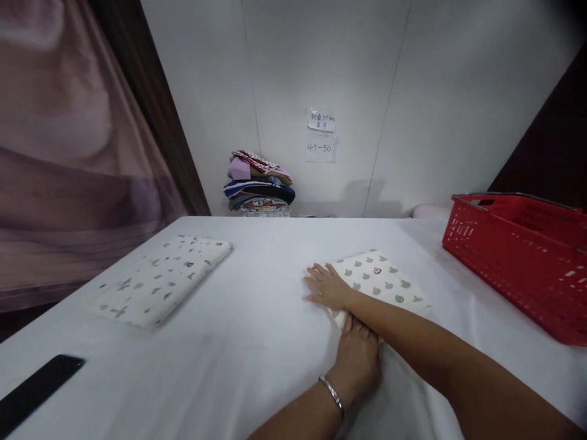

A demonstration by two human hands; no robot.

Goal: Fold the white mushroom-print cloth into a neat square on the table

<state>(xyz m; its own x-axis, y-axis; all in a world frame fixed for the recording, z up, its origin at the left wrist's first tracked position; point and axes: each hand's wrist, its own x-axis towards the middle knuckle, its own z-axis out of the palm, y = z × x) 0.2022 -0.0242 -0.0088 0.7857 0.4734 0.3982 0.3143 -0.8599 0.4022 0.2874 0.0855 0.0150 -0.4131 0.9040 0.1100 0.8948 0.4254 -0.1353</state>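
Note:
A white cloth printed with grey mushrooms lies folded on the white table, right of centre. My right hand reaches across from the right and rests flat on its left edge, fingers spread. Beneath my right forearm, my left hand, with a silver bracelet on the wrist, is closed at the cloth's near edge. Its fingertips are partly hidden by that forearm. Pale fabric trails toward me beside the left hand; whether it belongs to the same cloth I cannot tell. Another folded white cloth with dark prints lies at the left.
A red plastic basket stands at the right edge of the table. A black flat object lies at the near left. Behind the table, a stack of folded fabrics sits by the wall with paper notes. A pinkish curtain hangs left.

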